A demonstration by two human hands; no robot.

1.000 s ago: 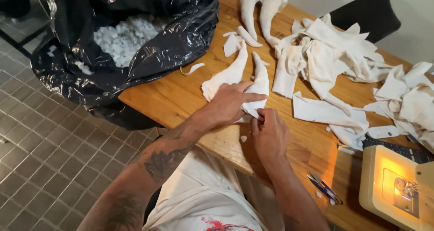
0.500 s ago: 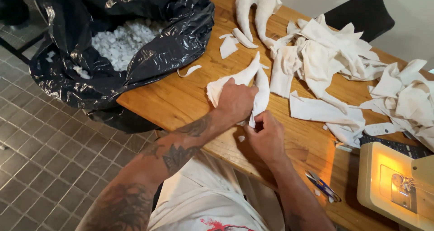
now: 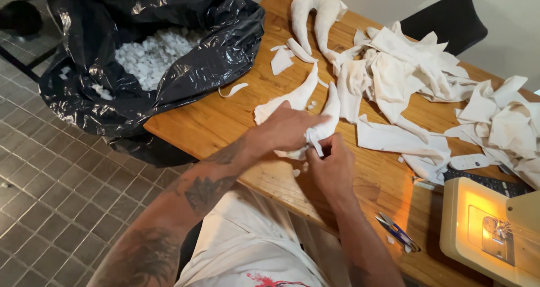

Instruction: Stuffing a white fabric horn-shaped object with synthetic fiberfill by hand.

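Gripping a white horn-shaped fabric piece [image 3: 315,130] at its open end, the left hand [image 3: 289,130] and the right hand [image 3: 332,166] meet at the near edge of the wooden worktop [image 3: 236,118]. Both sets of fingers are clenched on the cloth, the right pinching a bunched fold, the left laid over the piece from above. The piece rests on the worktop, its two curved points aimed far. To the left, a black plastic bag [image 3: 191,68] holds white filling [image 3: 149,56]. To the right lies a heap of white fabric offcuts [image 3: 405,79]. A lit sewing machine [image 3: 492,231] stands at the near right, blue-handled snips [image 3: 396,231] just beside it.
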